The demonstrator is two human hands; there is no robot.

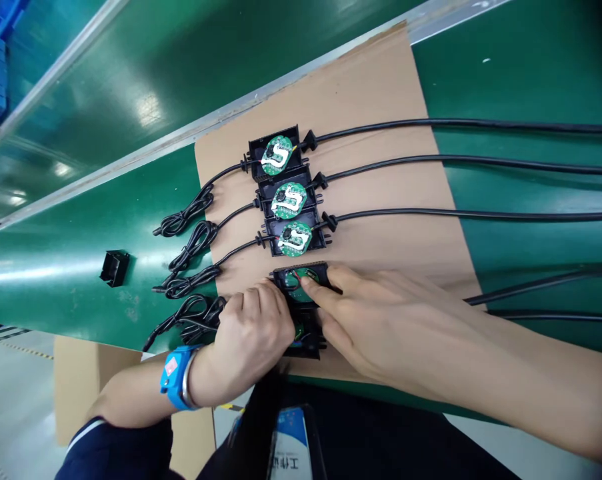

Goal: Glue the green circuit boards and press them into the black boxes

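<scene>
Board in Case Touched by One Right Fingertip

The case is set between the two hands. Its board is touched by one fingertip of the right hand, whose fingers are spread apart, another being placed at the case's right end. The left hand is curled at the left end; whether the case is gripped there cannot be told, its fingertips being hidden. Beyond the fingers, three more boards are seated in open cases.
</scene>
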